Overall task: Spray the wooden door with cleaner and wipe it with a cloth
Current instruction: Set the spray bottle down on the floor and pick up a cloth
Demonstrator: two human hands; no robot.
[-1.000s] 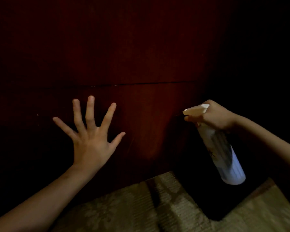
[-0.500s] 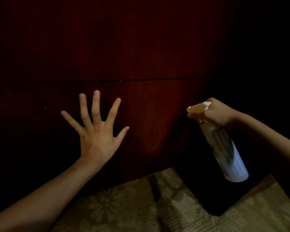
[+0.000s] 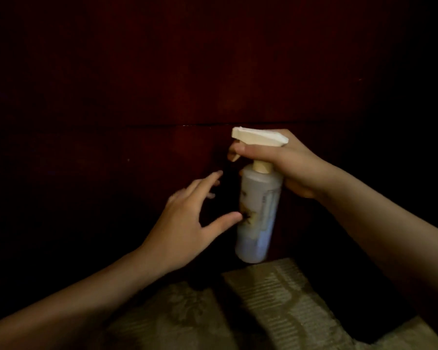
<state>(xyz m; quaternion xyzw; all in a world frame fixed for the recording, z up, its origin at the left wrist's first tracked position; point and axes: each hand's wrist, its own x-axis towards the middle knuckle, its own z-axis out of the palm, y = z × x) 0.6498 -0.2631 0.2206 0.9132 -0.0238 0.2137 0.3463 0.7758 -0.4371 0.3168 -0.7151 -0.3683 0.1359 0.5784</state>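
Right hand (image 3: 296,168) grasps the spray bottle (image 3: 259,213) at its neck; left hand (image 3: 187,218), fingers released, thumb touching the bottle. Wooden door (image 3: 162,72) stands beyond both hands: aim the nozzle squarely, squeeze briefly.

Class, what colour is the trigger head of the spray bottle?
The trigger head is cream-white; the head view shows it best.

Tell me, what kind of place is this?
Probably indoors in a home, in dim light: a dark wooden door, patterned carpet below it, and a spray bottle gripped by the right hand.
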